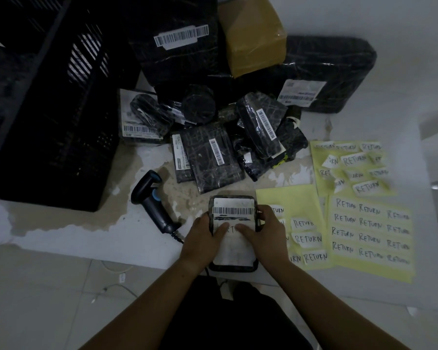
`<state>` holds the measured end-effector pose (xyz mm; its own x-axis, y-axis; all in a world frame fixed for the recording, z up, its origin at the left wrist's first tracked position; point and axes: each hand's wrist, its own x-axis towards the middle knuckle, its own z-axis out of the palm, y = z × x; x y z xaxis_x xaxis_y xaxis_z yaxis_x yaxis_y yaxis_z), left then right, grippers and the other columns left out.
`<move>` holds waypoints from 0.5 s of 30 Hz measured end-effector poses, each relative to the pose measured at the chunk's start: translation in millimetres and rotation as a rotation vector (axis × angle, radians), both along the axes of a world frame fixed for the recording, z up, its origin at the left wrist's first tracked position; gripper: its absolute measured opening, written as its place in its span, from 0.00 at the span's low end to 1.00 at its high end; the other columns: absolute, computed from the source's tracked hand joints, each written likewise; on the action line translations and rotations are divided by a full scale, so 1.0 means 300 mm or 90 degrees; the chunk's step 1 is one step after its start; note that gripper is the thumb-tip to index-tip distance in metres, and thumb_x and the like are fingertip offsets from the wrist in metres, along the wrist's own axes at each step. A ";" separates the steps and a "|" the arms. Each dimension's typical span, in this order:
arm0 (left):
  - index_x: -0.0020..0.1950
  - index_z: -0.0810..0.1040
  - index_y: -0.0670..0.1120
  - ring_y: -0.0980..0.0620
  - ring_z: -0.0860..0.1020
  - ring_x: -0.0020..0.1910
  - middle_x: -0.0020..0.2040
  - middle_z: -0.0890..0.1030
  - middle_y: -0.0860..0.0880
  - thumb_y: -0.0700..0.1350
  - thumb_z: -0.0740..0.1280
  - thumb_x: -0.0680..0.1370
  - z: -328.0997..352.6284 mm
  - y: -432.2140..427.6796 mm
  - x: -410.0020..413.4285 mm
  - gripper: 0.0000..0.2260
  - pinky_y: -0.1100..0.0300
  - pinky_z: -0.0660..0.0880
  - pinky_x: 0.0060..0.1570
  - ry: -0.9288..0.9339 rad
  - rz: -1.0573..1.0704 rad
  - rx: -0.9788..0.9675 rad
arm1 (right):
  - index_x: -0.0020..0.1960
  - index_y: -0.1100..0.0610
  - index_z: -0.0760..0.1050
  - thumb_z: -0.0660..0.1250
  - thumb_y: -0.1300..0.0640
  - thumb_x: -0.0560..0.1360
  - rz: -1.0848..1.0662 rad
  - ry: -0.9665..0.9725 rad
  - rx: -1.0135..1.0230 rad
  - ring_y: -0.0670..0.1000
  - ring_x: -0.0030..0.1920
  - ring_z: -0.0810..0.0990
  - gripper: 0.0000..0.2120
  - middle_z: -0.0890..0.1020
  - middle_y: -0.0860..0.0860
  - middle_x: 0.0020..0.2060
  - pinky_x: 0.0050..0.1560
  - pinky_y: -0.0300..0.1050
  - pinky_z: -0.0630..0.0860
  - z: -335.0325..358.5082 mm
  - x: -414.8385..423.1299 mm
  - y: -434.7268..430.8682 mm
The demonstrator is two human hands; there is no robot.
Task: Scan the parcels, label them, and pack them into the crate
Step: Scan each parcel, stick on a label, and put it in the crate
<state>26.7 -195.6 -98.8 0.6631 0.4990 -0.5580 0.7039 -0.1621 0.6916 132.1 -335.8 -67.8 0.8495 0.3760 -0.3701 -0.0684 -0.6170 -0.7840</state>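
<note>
the small parcel [234, 251] lies at the bench's [86, 231] near edge, between the scanner [154, 200] and the yellow label sheets [369, 231], with a bare strip before the parcel pile [213, 152]. the black crate [48, 109] stands to the left. left hand [202, 233] and right hand [266, 228] each keep a closed grip round the parcel's sides, thumbs pressing a handwritten label under the barcode on its white face.

White table [74, 231] bears crate [48, 122], parcels [213, 157], scanner [152, 200] — label sheets [369, 231].
</note>
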 end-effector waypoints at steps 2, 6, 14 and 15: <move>0.66 0.74 0.56 0.54 0.79 0.59 0.60 0.80 0.54 0.74 0.58 0.72 -0.001 -0.002 -0.004 0.31 0.48 0.79 0.60 0.010 -0.003 0.015 | 0.59 0.50 0.73 0.77 0.54 0.71 -0.001 0.007 -0.005 0.42 0.39 0.80 0.20 0.78 0.40 0.44 0.35 0.33 0.77 -0.006 0.004 -0.003; 0.65 0.75 0.55 0.51 0.78 0.59 0.59 0.79 0.51 0.67 0.56 0.79 0.016 -0.004 0.006 0.23 0.47 0.77 0.61 0.022 -0.016 0.020 | 0.61 0.51 0.75 0.75 0.55 0.72 -0.017 0.010 -0.005 0.47 0.45 0.83 0.18 0.82 0.45 0.48 0.40 0.36 0.76 -0.005 0.003 -0.014; 0.60 0.78 0.50 0.52 0.80 0.54 0.54 0.82 0.50 0.57 0.56 0.85 0.228 0.033 0.018 0.16 0.55 0.77 0.56 -0.073 0.042 0.004 | 0.66 0.39 0.72 0.68 0.45 0.77 0.102 0.099 0.090 0.37 0.51 0.81 0.18 0.81 0.33 0.54 0.50 0.37 0.80 0.195 0.015 -0.041; 0.62 0.78 0.52 0.55 0.79 0.54 0.55 0.82 0.52 0.59 0.56 0.84 0.276 0.053 0.028 0.17 0.59 0.77 0.55 -0.092 0.032 0.001 | 0.67 0.40 0.72 0.67 0.46 0.78 0.115 0.108 0.110 0.38 0.53 0.81 0.18 0.81 0.35 0.55 0.52 0.42 0.81 0.229 0.021 -0.038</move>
<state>35.3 -179.7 -15.9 0.7105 0.5344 -0.4578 0.6044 -0.1304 0.7859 138.4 -347.1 0.8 0.6951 0.5847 -0.4183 -0.1090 -0.4893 -0.8653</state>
